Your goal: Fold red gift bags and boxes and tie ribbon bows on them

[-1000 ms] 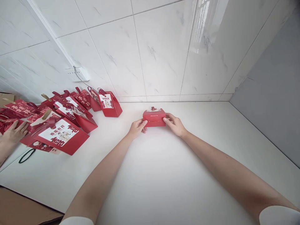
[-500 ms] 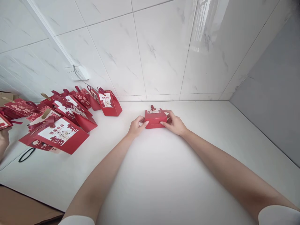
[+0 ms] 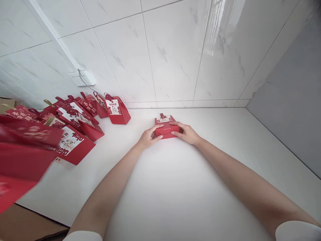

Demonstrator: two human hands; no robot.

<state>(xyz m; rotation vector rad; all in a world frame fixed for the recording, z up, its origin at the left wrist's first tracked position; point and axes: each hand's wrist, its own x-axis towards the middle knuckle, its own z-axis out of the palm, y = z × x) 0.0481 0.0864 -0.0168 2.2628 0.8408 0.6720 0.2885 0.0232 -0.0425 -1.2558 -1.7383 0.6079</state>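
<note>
A small red gift box with a white label on top sits on the white counter near the tiled back wall. My left hand grips its left end, fingers curled over the front edge. Its right end is held by my right hand, whose fingers press on the front flap. Both arms reach straight out across the counter.
Several finished red gift bags with labels and ribbon handles lie in a heap at the left, below a wall socket. A blurred red bag fills the near left. A grey panel closes off the right side.
My fingers have slid inward over the box's front flap. At the left, another person's hand is gone and a large blurred red bag has swept into the near left.
</note>
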